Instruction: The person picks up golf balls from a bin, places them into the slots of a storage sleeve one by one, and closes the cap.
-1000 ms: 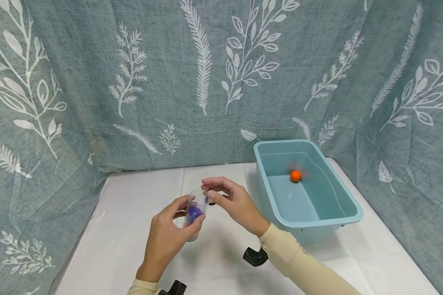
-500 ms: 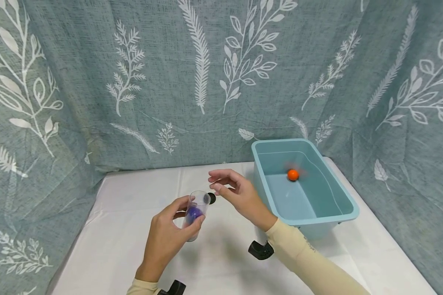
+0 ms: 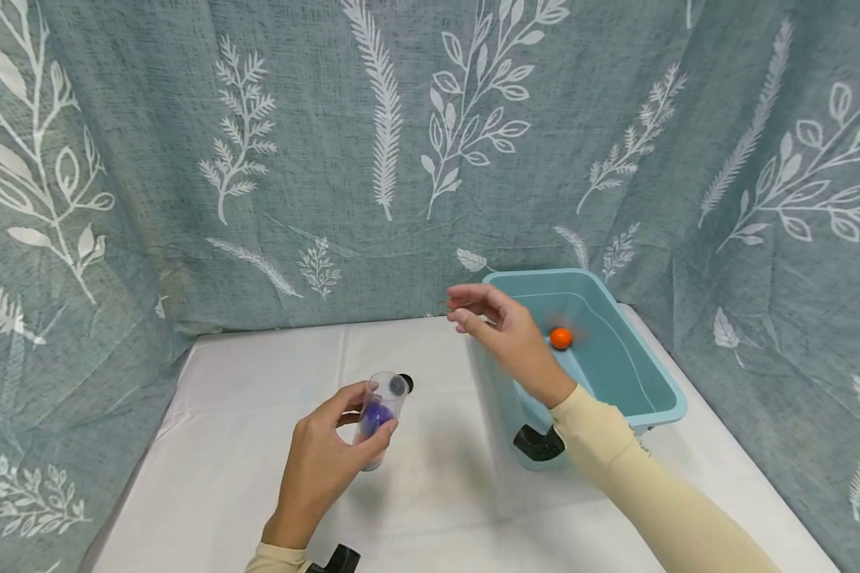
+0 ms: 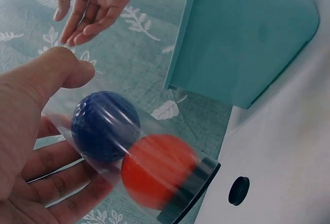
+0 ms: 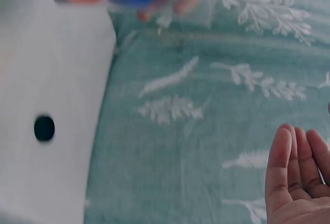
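My left hand [image 3: 333, 442] grips a clear tube [image 3: 389, 388] around its side, thumb in front and fingers behind. Within the tube, the left wrist view shows a blue ball [image 4: 104, 128] touching an orange ball [image 4: 159, 172], which sits at the dark-capped end [image 4: 192, 195]. That end points down in the head view. My right hand [image 3: 505, 330] is raised up and to the right of the tube, over the bin's left side, fingers loosely bent and holding nothing. A round black cap [image 3: 407, 383] lies on the table just behind the tube.
A blue-green plastic bin [image 3: 677, 406] stands on the right of the white-covered table [image 3: 258, 382], with another orange ball [image 3: 561, 338] inside. A leaf-patterned curtain [image 3: 315, 159] hangs along the back and sides.
My right hand has moved away from the tube's top, up and right toward the bin. The left hand keeps the tube in nearly the same place. The view has shifted slightly.
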Motion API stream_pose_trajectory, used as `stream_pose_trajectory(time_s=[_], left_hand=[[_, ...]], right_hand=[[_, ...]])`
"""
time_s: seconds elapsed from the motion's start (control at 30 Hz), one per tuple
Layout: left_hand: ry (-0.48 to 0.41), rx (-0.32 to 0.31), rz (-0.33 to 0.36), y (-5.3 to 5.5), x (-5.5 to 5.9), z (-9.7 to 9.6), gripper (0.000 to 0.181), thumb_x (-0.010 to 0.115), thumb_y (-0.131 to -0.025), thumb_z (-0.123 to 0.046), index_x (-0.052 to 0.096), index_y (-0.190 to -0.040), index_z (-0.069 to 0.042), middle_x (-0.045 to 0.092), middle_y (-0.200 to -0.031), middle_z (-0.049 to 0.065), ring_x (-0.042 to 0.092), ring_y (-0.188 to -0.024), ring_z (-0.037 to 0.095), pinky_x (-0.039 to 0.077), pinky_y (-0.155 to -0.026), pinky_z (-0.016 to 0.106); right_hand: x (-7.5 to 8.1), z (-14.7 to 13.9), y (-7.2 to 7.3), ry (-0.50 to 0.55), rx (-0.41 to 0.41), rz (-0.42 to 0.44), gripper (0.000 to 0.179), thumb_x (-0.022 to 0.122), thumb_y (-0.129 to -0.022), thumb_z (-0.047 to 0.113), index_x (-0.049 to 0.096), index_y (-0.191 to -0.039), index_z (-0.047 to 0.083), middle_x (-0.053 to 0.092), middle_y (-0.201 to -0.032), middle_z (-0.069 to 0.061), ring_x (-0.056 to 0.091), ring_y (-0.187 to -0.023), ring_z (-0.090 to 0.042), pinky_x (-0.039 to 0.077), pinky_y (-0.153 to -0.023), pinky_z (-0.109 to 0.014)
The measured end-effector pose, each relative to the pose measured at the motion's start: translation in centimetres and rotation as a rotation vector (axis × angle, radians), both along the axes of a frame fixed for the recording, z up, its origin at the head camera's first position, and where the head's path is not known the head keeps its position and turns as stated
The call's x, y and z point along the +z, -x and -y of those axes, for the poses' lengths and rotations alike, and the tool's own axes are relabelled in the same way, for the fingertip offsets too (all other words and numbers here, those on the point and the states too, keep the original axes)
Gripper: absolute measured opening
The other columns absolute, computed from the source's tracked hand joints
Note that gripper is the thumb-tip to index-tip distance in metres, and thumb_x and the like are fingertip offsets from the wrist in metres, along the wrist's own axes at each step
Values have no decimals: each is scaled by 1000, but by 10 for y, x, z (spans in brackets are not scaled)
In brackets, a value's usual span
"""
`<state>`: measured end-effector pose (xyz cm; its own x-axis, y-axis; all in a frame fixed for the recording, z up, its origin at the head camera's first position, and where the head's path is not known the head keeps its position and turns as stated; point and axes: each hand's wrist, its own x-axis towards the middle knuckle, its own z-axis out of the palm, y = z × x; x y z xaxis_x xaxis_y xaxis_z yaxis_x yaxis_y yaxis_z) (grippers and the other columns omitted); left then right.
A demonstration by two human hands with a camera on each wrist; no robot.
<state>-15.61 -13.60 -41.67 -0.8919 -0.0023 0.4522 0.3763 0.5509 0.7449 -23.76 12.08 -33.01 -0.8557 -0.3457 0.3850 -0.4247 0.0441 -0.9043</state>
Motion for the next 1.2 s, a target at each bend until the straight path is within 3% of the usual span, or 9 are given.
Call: stream_pose_trajectory(time_s=[0.27,0.47,0.7,0.93,1.2], left_hand=[[-5,1,-9,-1,-2,4,50,88,-79,-26,69,-124,-13,73,-113,3,71,-94,17,59,-71,31],[3,-6,-28,1,-2,7,49,88,-80,-26,70,-124,-14,73,-111,1,70,-94,15,59,-71,31],[1,0,-13,1,-3,9,51,88,-79,-26,69,-125,-14,73,-111,0,70,-95,15,59,-72,32],[18,13,26,-2,-4,10,54,89,-78,-28,69,-126,-14,72,-112,-2,68,-97,12,58,-75,33],[14,15,1,-3,-7,14,51,89,-78,-26,70,-124,-15,73,-107,-4,68,-94,11,58,-75,34]], right_hand=[[13,-39,25,-136,-135,-26,37,62,-103,27,59,-135,10,61,-127,-8,62,-111,-22,53,-96,-38],[9,-67,48,-272,-260,-21,40,62,-102,33,60,-135,10,63,-125,-8,62,-106,-20,53,-94,-35],[1,-93,71,-485,-345,-3,45,60,-103,38,57,-138,9,60,-131,-10,56,-117,-28,45,-104,-48],[-16,-108,86,-692,-344,-7,41,62,-103,26,57,-135,2,61,-126,-17,60,-114,-33,50,-97,-50],[-36,-122,109,-878,-275,-18,36,65,-100,15,60,-127,-8,60,-126,-27,62,-108,-37,54,-92,-50]])
